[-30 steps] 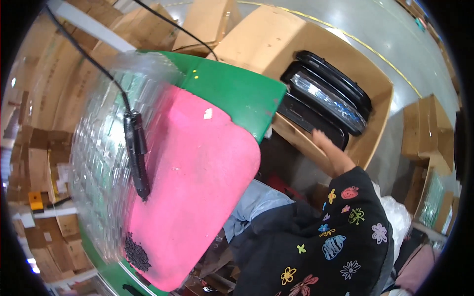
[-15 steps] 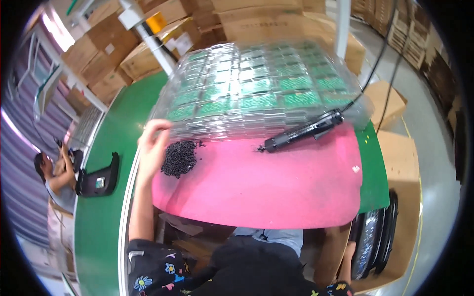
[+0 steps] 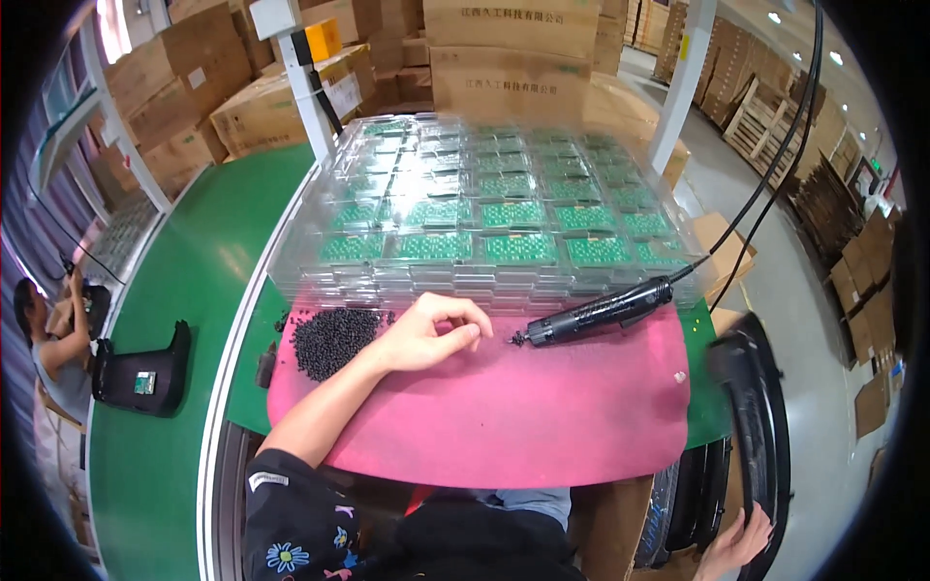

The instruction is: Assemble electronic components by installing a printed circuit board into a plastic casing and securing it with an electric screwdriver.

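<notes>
My left hand (image 3: 431,334) hovers over the pink mat (image 3: 484,426), right of a pile of small black screws (image 3: 331,341). Its fingers are loosely bent, apart from the thumb, with nothing visible in them. To its right, a black corded electric screwdriver (image 3: 601,315) lies on the mat, its tip pointing left amid a few black screws. At the lower right, my right hand (image 3: 738,544) grips the lower end of a long, curved black plastic housing (image 3: 760,426), tilted upright beside the table. The housing's upper end is blurred.
Stacked clear trays (image 3: 475,203) of green circuit boards fill the table's back. More black housings (image 3: 699,494) stand in a box at lower right. A green conveyor (image 3: 145,484) at left carries a black housing (image 3: 145,373); a co-worker (image 3: 58,334) sits beyond. The screwdriver's cable (image 3: 775,165) hangs at right.
My left hand has moved right, from beside the screw pile to the mat's middle. My right hand has raised a black housing from the box. The whole view has shifted.
</notes>
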A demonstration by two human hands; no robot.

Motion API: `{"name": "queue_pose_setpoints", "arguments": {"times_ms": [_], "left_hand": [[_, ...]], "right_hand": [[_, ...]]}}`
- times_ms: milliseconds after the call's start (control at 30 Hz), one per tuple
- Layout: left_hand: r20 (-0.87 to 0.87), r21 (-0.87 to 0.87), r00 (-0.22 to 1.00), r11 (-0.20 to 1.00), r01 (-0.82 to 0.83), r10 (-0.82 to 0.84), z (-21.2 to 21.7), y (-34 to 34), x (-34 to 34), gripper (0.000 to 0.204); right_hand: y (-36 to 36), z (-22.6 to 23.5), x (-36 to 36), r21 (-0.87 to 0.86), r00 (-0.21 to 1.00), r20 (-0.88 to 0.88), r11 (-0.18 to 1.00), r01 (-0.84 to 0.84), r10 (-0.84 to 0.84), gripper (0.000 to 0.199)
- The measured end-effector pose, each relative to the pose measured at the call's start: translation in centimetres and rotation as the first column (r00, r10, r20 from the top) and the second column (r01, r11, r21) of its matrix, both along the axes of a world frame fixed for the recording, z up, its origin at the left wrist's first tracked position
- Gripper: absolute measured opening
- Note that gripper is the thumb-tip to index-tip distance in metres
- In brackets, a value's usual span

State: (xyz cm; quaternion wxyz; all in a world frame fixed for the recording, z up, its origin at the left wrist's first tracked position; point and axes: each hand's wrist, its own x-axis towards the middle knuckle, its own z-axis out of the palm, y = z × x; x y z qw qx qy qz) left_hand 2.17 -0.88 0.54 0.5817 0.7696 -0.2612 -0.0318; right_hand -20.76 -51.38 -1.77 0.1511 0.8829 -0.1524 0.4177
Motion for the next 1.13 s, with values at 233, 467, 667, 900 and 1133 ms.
{"name": "queue_pose_setpoints", "arguments": {"times_ms": [233,467,667,900,1133], "left_hand": [[0.138,0.002,0.977,0.987,-0.164,0.162,2.0,-1.1,-0.9,0.017],[0.237,0.514,0.971,0.845,-0.151,0.029,0.0,1.7,-0.6,0.024],[0.51,0.353,0.855,0.884,-0.306,0.093,-1.5,0.7,0.1,0.015],[0.454,0.531,0.889,0.784,-0.32,0.056,-1.2,0.6,-0.2,0.029],[0.416,0.546,0.909,0.793,-0.27,0.023,-1.9,1.0,0.1,0.043]], "right_hand": [[8.5,3.8,8.3,0.338,0.439,-0.407,0.578,-0.743,0.801,0.022],[22.3,10.2,21.0,0.546,-0.078,-0.322,0.118,-0.829,0.943,0.012],[39.0,12.0,38.8,0.258,0.037,-0.319,0.125,-0.958,0.947,0.028],[54.9,8.5,53.1,0.315,0.266,-0.436,0.422,-0.85,0.86,0.046],[61.8,5.0,57.0,0.337,0.292,-0.659,0.619,-0.709,0.693,0.064]]}}
